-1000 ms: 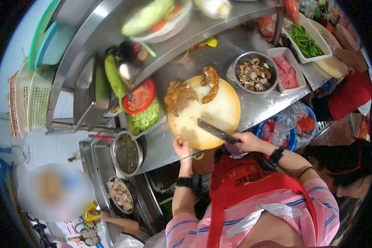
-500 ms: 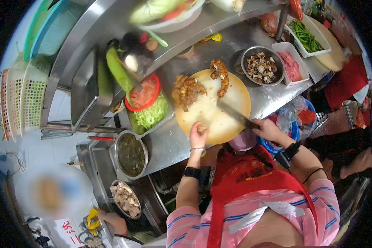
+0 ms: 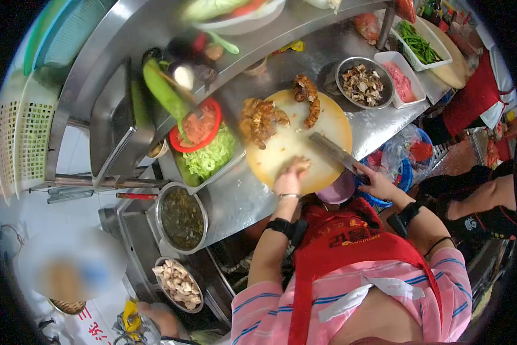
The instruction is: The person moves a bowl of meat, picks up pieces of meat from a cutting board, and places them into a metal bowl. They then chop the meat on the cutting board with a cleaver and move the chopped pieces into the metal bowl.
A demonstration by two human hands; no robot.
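My right hand is wrapped round the handle of a cleaver, whose blade points up and left across the round yellowish chopping board. Low on the same board my left hand is closed, fingers curled at a small pale piece of food; motion blur hides its exact kind. A heap of glossy brown chunks, like cooked meat, lies at the board's left. Cut brown pieces form a short row at its far side.
Left of the board stand a tray of shredded greens, a red bowl and a pot of dark greens. Beyond it are a bowl of brown pieces and a tub of pink mince. A steel shelf overhangs the counter.
My left hand has moved right and slightly up on the board, with its fingers now turned rightward. The cleaver stays in my right hand and has shifted slightly. The view has tilted a little.
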